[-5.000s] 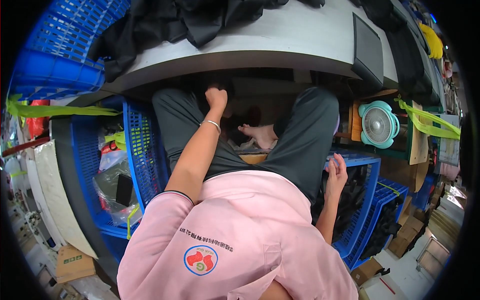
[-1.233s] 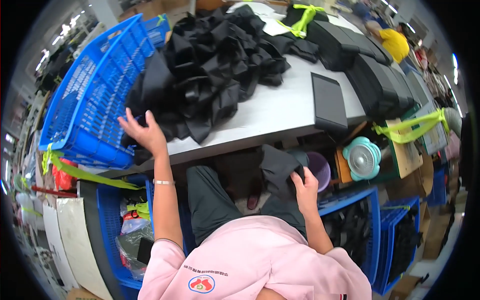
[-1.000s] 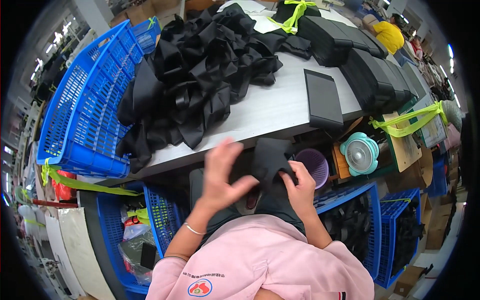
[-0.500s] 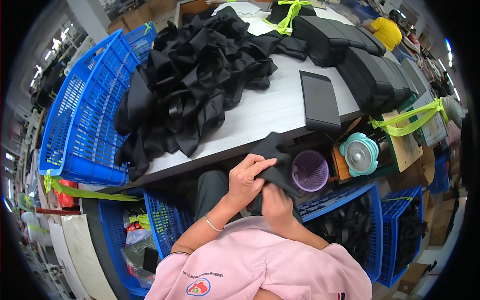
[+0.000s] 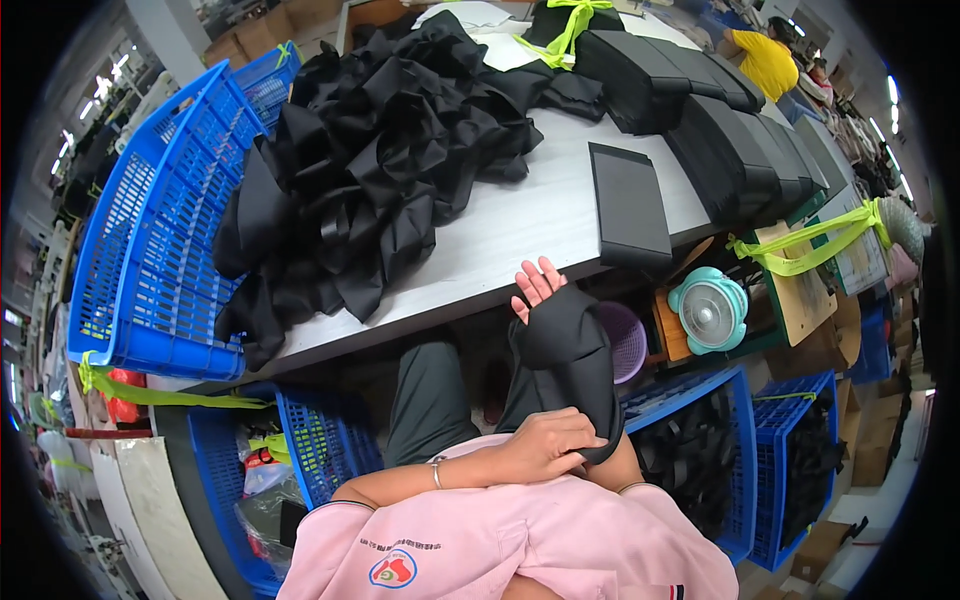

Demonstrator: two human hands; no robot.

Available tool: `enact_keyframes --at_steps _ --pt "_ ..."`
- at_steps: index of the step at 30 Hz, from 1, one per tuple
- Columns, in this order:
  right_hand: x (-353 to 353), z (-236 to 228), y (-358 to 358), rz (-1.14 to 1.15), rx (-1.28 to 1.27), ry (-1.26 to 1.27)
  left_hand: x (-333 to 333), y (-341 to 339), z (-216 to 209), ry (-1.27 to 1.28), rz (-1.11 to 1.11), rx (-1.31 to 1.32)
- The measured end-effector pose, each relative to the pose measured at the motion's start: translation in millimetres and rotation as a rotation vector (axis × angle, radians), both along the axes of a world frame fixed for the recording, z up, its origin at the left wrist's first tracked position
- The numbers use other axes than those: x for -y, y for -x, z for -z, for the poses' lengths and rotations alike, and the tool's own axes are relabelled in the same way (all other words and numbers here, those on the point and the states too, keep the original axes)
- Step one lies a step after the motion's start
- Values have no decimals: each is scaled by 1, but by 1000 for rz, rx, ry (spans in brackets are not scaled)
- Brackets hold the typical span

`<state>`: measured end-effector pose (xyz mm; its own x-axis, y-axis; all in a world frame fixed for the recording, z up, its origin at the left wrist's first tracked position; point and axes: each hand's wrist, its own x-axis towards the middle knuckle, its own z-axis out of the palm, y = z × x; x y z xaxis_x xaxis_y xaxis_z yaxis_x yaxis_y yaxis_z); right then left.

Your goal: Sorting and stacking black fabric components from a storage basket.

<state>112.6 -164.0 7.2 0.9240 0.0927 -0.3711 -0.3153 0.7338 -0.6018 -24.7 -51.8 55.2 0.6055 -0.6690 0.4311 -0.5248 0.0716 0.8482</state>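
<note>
A black fabric sleeve-like tube (image 5: 572, 350) is drawn over my right forearm. At its far end the fingers of my right hand (image 5: 540, 286) stick out, stretched and slightly apart; the palm is mostly covered by the cloth. Near the elbow, my left hand (image 5: 556, 442) is closed on the tube's near edge. Beyond my hands, a heap of similar loose black cloth pieces (image 5: 375, 160) covers much of the white table (image 5: 480, 235). One flat, folded black piece (image 5: 632, 207) lies by the table's near right edge.
Stacks of folded black pieces (image 5: 735, 150) stand at the far right. A blue crate (image 5: 165, 230) leans at the left. Below the table are a purple basket (image 5: 628, 342) and a teal fan (image 5: 710, 310). Blue crates (image 5: 735, 470) flank my lap. Someone in yellow (image 5: 766, 62) is farther back.
The black fabric was bunched between both hands; now it is stretched along my right forearm. My right hand has pushed out through its far end, while my left hand moved back toward the elbow.
</note>
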Motion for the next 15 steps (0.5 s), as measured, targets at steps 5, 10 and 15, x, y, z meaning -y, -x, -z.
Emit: enact_keyframes --at_steps 5,10,15 --pt "4 -24 14 -78 268 210 -23 -41 -40 81 -460 7" --pt "-7 -27 30 -55 311 190 -28 -89 15 371 -562 -805" --pt "-6 -33 36 -88 458 738 -33 -110 7 473 -407 -926"
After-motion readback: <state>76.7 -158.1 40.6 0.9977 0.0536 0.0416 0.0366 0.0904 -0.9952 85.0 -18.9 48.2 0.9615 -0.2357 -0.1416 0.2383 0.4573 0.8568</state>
